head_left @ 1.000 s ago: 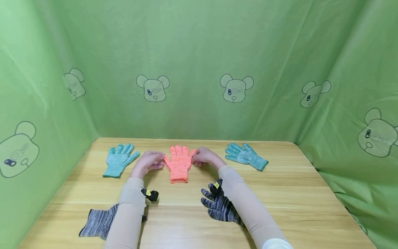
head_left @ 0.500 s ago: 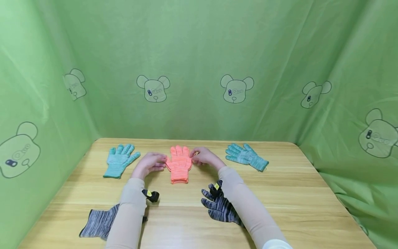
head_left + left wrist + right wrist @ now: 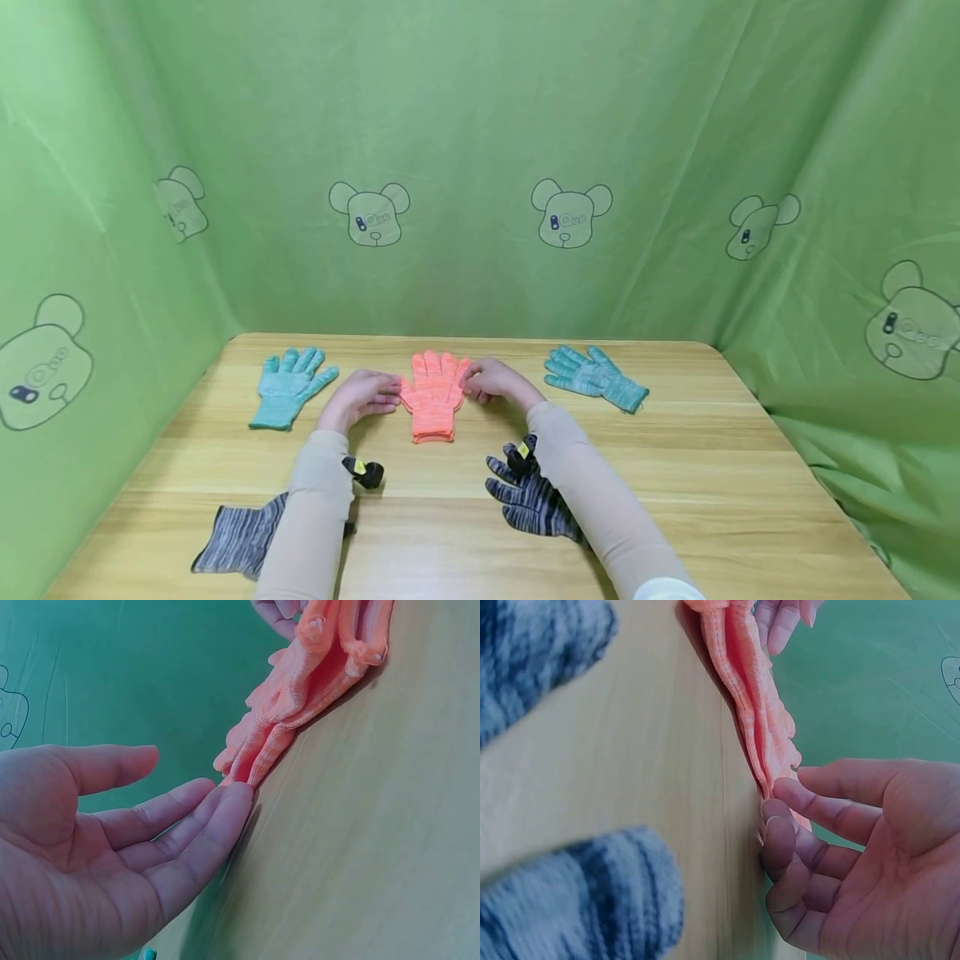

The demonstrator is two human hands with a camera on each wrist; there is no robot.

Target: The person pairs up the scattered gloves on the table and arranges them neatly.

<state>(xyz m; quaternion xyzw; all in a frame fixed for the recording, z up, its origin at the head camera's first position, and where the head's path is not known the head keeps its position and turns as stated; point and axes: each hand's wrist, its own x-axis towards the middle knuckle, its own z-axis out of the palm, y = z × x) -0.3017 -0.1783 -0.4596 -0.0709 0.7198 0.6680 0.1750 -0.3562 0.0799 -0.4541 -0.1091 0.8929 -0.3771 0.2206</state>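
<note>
Flanking coral gloves (layered), left hand touches and right hand pinches.

Beige sleeves, black wrist cameras, yellow labels

Faint lettering in bear-head prints, green curtain, yellow wrist labels, illegible

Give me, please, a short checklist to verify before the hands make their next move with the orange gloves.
1. Left hand touches the orange gloves: ok, fingertips at their edge.
2. Right hand has a firm pinch: cannot tell.
3. Orange gloves lie flush together: not ok, a gap shows between layers.
4. Left teal glove and right teal glove apart from hands: ok.
5. Left gray glove and right gray glove fully visible: not ok, sleeves cover parts.
</note>
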